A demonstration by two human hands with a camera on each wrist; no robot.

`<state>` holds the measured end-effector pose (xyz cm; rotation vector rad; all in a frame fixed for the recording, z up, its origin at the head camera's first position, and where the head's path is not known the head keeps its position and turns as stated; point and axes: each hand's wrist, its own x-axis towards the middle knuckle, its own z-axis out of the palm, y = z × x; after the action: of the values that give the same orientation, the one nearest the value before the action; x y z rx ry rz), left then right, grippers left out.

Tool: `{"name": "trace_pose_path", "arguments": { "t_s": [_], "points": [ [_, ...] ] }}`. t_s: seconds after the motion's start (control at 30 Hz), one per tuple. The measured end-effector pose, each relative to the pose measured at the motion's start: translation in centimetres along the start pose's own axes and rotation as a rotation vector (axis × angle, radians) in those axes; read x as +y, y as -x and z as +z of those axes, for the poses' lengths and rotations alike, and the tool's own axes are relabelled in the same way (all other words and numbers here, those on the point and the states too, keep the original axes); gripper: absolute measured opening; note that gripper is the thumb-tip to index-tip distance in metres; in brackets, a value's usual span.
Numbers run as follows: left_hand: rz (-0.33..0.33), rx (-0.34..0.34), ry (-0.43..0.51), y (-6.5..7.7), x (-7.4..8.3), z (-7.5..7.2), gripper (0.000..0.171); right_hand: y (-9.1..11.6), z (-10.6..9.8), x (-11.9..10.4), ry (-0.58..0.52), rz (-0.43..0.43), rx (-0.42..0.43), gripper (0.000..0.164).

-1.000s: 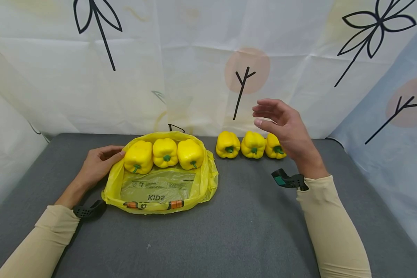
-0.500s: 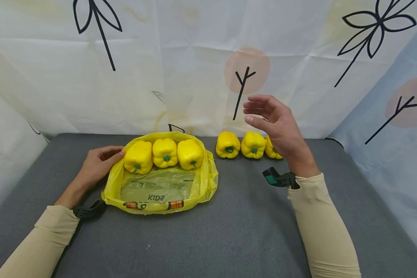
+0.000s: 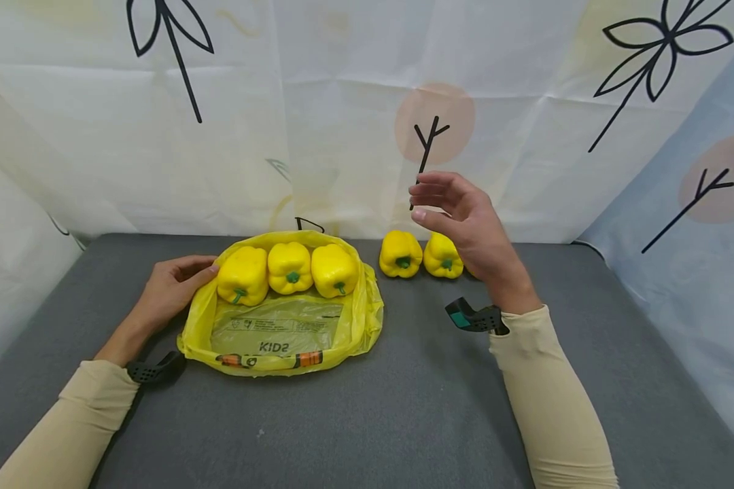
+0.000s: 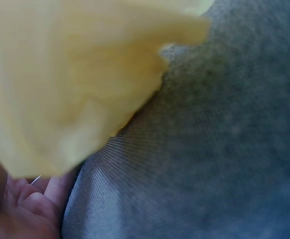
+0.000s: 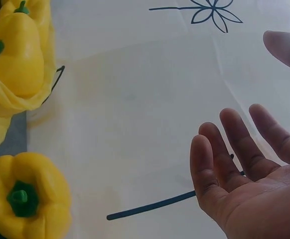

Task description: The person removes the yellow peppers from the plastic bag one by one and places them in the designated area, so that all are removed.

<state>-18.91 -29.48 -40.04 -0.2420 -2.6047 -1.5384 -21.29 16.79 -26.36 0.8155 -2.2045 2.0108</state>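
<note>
In the head view a yellow plastic bag (image 3: 372,319) lies with its mouth spread wide on the table's left half. Three yellow bell peppers sit in a row inside it: a left one (image 3: 242,275), a middle one (image 3: 290,267) and a right one (image 3: 334,270). My left hand (image 3: 168,292) pinches the bag's left rim between thumb and fingers. My right hand (image 3: 465,224) hovers, fingers spread and holding nothing, above the peppers outside the bag. Of these, one pepper (image 3: 400,254) shows fully and a second (image 3: 443,257) partly; a third is almost wholly hidden behind the hand.
The dark grey table (image 3: 404,407) runs back to a white printed cloth (image 3: 342,136) hanging behind it. A bluish cloth (image 3: 697,272) hangs at the right side. Black bands are on both wrists.
My right hand has moved left over the row of peppers, covering the rightmost one. The left hand and the bag have stayed in place.
</note>
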Motion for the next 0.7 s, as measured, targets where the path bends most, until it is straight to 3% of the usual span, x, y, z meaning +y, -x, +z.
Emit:
{"name": "trace_pose_path", "arguments": {
  "t_s": [0.4,0.7],
  "points": [
    [-0.001,0.008,0.002,0.1,0.2,0.0,0.051,-0.4,1.9,1.0,-0.039,0.015,-0.069,0.052],
    [-0.006,0.006,-0.004,0.0,0.1,0.1,0.050,-0.6,3.6,3.2,-0.057,0.050,-0.149,0.055]
  ]
}}
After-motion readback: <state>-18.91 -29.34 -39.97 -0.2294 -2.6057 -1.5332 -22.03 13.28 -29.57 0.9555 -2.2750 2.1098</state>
